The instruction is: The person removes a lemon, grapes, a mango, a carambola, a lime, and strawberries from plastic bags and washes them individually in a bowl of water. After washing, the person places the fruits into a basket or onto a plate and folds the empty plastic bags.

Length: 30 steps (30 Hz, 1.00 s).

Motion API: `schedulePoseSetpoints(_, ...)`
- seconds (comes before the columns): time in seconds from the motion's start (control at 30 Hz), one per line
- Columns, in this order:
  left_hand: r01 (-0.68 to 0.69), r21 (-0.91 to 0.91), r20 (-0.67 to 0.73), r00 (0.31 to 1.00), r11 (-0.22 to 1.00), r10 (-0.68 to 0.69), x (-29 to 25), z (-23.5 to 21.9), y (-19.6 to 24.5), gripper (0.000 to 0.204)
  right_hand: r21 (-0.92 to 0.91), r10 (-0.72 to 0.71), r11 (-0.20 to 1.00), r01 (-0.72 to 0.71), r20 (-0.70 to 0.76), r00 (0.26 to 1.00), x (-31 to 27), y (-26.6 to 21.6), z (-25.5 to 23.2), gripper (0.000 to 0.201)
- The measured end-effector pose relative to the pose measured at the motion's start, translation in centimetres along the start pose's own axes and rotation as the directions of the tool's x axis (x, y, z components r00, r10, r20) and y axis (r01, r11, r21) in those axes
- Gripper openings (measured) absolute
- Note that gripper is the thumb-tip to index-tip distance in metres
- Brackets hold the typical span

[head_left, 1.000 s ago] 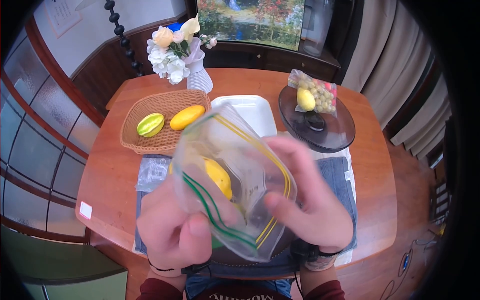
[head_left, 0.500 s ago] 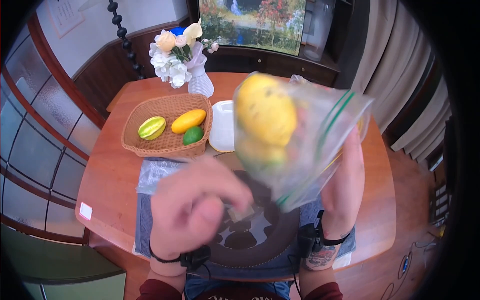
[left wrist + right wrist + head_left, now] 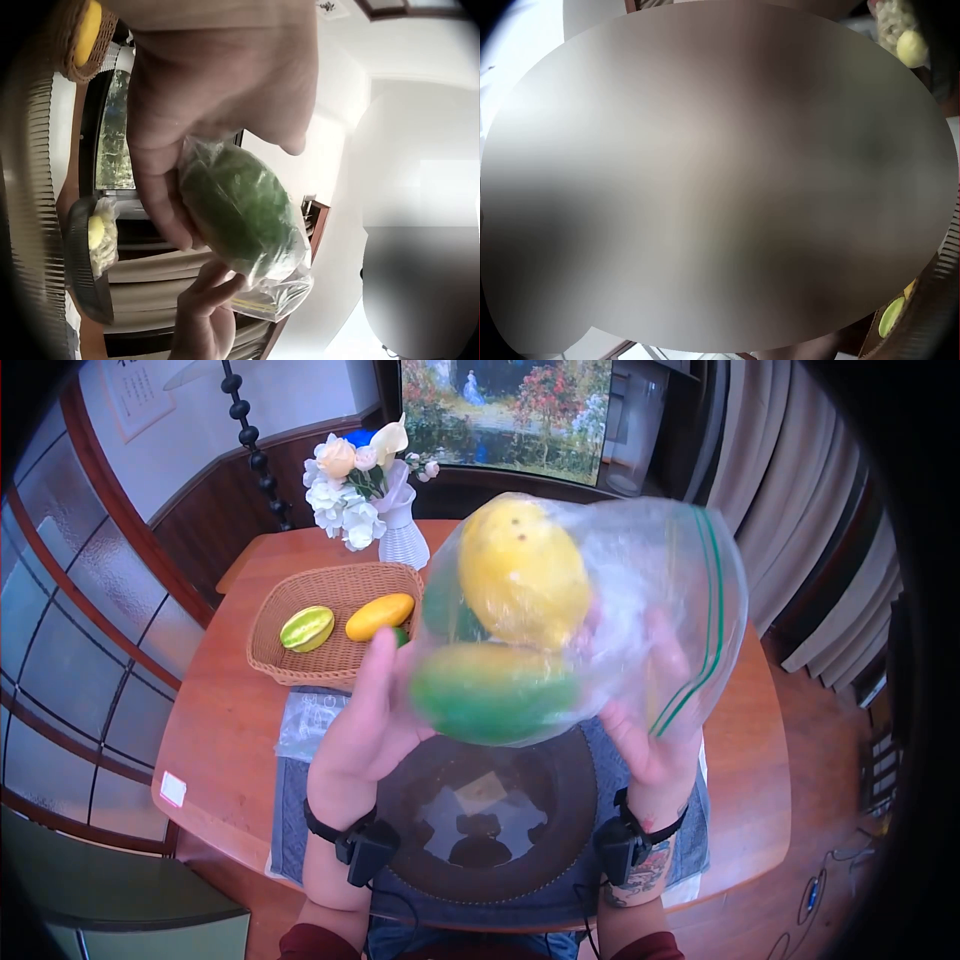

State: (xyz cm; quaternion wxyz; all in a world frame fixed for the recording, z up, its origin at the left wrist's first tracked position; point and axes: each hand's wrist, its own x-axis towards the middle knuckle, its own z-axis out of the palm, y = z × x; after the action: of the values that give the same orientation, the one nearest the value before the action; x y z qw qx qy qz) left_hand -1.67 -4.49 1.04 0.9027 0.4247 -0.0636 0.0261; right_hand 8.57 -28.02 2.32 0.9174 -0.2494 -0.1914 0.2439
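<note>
Raised over the table is a clear zip bag (image 3: pixel 640 560) with a green zip line along its right end. Inside it are a yellow fruit (image 3: pixel 522 575) with small dark spots and, below that, a yellow-green fruit (image 3: pixel 495 690). My left hand (image 3: pixel 365 715) holds the bag's left end, thumb up in front. In the left wrist view its fingers (image 3: pixel 161 195) curl along the bag beside the green side of a fruit (image 3: pixel 240 210). My right hand (image 3: pixel 650 710) grips the bag from below and behind, partly seen through the plastic. The right wrist view is mostly blurred.
A wicker basket (image 3: pixel 285 585) at the left holds a striped green-yellow fruit (image 3: pixel 307 629), a yellow-orange fruit (image 3: pixel 380 617) and a partly hidden green one. Behind it stands a flower vase (image 3: pixel 402 535). A dark round placemat (image 3: pixel 430 860) lies below the bag, a flattened plastic bag (image 3: pixel 312 722) beside it.
The bag's mouth was spread between both hands; then my right hand carried it up to the right. Now it lies turned lengthwise, and my left hand has come up to its left end.
</note>
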Motion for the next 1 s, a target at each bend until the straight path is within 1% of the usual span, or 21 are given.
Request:
schedulePoseSetpoints(0.03, -0.029, 0.053, -0.107, 0.994, 0.998, 0.035, 0.0, -0.2, 0.0, 0.057, -0.036, -0.022, 0.999, 0.023, 0.009, 1.000, -0.1, 0.1, 0.2, 0.040)
schedulePoseSetpoints(0.13, -0.078, 0.059, -0.194, 0.977, 0.995, 0.088, 0.2, 0.1, 0.8, 0.053, -0.259, -0.129, 0.954, 0.149, 0.091, 0.987, -0.5, 0.0, 0.8, 0.039)
schedulePoseSetpoints(0.2, -0.056, 0.090, -0.163, 0.984, 0.994, 0.070, 0.0, 0.0, 1.0, 0.053, -0.478, -0.187, 0.852, 0.212, 0.101, 0.977, -0.2, -0.2, 1.0, 0.039)
schedulePoseSetpoints(0.23, -0.030, 0.122, -0.132, 0.990, 0.992, 0.046, 0.0, 0.0, 1.2, 0.052, -0.566, -0.206, 0.798, 0.207, 0.068, 0.976, 0.1, -0.3, 1.0, 0.039)
schedulePoseSetpoints(0.27, -0.034, 0.122, -0.132, 0.990, 0.992, 0.050, -0.1, 0.1, 1.2, 0.052, -0.617, -0.212, 0.773, 0.151, -0.027, 0.977, 0.5, -0.3, 1.2, 0.039)
schedulePoseSetpoints(0.3, -0.020, 0.132, -0.129, 0.991, 0.991, 0.037, -0.2, 0.3, 1.1, 0.052, -0.630, -0.210, 0.775, 0.051, -0.180, 0.961, 0.9, -0.1, 1.6, 0.044)
schedulePoseSetpoints(0.33, -0.006, 0.141, -0.128, 0.992, 0.990, 0.024, -0.2, 0.4, 1.1, 0.053, -0.631, -0.210, 0.774, 0.053, -0.177, 0.962, 1.1, 0.0, 1.1, 0.044)
schedulePoseSetpoints(0.4, -0.012, 0.163, -0.122, 0.992, 0.987, 0.032, 0.0, 0.6, 1.1, 0.054, -0.895, -0.495, 0.378, 0.236, 0.020, 0.869, 1.6, 0.5, -0.4, 0.035)
schedulePoseSetpoints(0.43, -0.015, 0.184, -0.116, 0.993, 0.983, 0.037, 0.1, 0.7, 1.1, 0.055, -0.895, -0.492, 0.378, 0.237, 0.023, 0.870, 1.9, 0.6, -0.4, 0.035)
schedulePoseSetpoints(0.47, -0.018, 0.183, -0.118, 0.992, 0.983, 0.040, 0.2, 0.8, 1.1, 0.055, -0.884, -0.558, 0.342, 0.318, 0.081, 0.826, 2.2, 0.8, -0.2, 0.033)
schedulePoseSetpoints(0.53, -0.119, 0.190, -0.150, 0.978, 0.975, 0.148, 0.3, 1.0, 1.0, 0.057, -0.867, -0.618, 0.300, 0.398, 0.141, 0.773, 2.3, 0.7, 0.2, 0.032)
schedulePoseSetpoints(0.6, -0.139, 0.211, -0.146, 0.974, 0.968, 0.172, 0.2, 1.1, 1.2, 0.059, -0.929, -0.420, 0.267, 0.255, 0.125, 0.899, 1.4, 0.0, 1.0, 0.035)
schedulePoseSetpoints(0.63, -0.157, 0.233, -0.142, 0.971, 0.960, 0.194, 0.1, 1.1, 1.2, 0.061, -0.928, -0.416, 0.268, 0.258, 0.130, 0.900, 1.1, -0.5, 1.5, 0.035)
schedulePoseSetpoints(0.7, -0.154, 0.300, -0.181, 0.960, 0.941, 0.215, -0.1, 1.4, 1.0, 0.064, -0.983, -0.074, 0.133, 0.129, 0.120, 0.990, 0.7, -1.3, 2.5, 0.045)
schedulePoseSetpoints(0.73, -0.140, 0.364, -0.214, 0.950, 0.921, 0.229, -0.2, 1.5, 0.9, 0.068, -0.981, -0.066, 0.134, 0.138, 0.130, 0.989, 0.6, -1.5, 2.6, 0.045)
schedulePoseSetpoints(0.77, -0.150, 0.365, -0.220, 0.945, 0.919, 0.242, -0.4, 1.6, 0.9, 0.068, -0.974, -0.016, 0.211, 0.076, 0.074, 0.997, 0.6, -1.6, 2.7, 0.048)
schedulePoseSetpoints(0.83, -0.152, 0.460, -0.103, 0.969, 0.875, 0.223, -0.6, 1.9, 1.2, 0.076, -0.960, 0.052, 0.278, 0.019, 0.035, 0.998, 0.4, -1.6, 1.8, 0.051)
schedulePoseSetpoints(0.87, -0.160, 0.515, -0.015, 0.981, 0.842, 0.196, -0.7, 2.4, 1.6, 0.079, -0.978, 0.012, 0.186, 0.096, 0.099, 0.995, 0.2, -1.4, 0.6, 0.052)
schedulePoseSetpoints(0.9, -0.170, 0.514, -0.022, 0.977, 0.841, 0.211, -0.8, 2.6, 1.7, 0.079, -0.982, -0.029, 0.087, 0.165, 0.163, 0.986, 0.0, -1.1, -0.6, 0.053)
schedulePoseSetpoints(0.97, -0.170, 0.572, 0.077, 0.985, 0.802, 0.154, -0.9, 2.9, 1.5, 0.081, -0.975, -0.068, 0.041, 0.217, 0.214, 0.974, -0.2, -0.7, -0.8, 0.052)
schedulePoseSetpoints(1.0, -0.131, 0.506, 0.019, 0.990, 0.853, 0.141, -0.9, 3.4, 1.7, 0.086, -0.971, -0.088, 0.046, 0.234, 0.229, 0.969, -0.4, -0.6, -0.8, 0.052)
